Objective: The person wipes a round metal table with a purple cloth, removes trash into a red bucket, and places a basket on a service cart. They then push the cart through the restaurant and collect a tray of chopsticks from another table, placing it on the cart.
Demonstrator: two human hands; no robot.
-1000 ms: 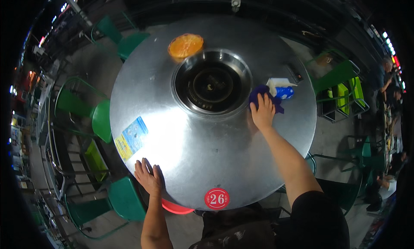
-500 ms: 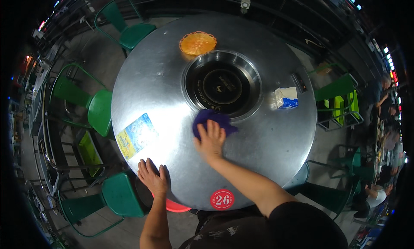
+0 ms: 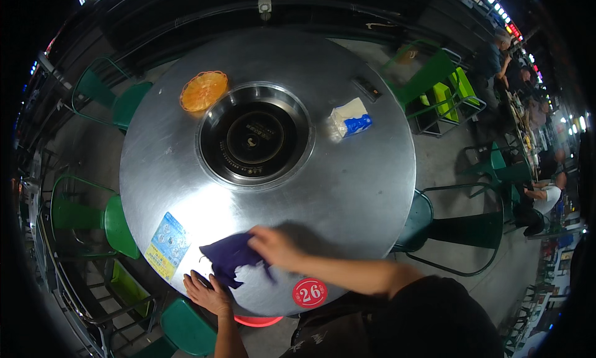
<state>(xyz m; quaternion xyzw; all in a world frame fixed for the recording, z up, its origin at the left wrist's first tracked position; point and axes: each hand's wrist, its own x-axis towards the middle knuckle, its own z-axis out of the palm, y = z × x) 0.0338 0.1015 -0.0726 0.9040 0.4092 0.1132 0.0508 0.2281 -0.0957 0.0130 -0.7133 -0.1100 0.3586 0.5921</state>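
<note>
My right hand (image 3: 273,246) grips one edge of a purple cloth (image 3: 231,256) over the near part of a round steel table (image 3: 347,209). The cloth hangs loosely to the left of that hand, its lower edge ragged. My left hand (image 3: 208,294) rests on the table's near left edge, palm down with fingers spread, holding nothing. Just beyond it lies a blue and yellow printed sheet (image 3: 169,243). A round cooker well with a black plate (image 3: 254,138) is sunk into the middle of the table.
An orange woven basket (image 3: 203,91) stands beyond the well. A blue and white tissue pack (image 3: 351,118) and a small black object (image 3: 366,88) sit at the right. A round red sticker (image 3: 309,292) marks the near edge. Green chairs (image 3: 127,224) surround the table; people sit farther right.
My right hand has drawn the cloth from beside the well toward me and leftward, and now holds it by an edge instead of pressing it flat. The view has shifted to the right.
</note>
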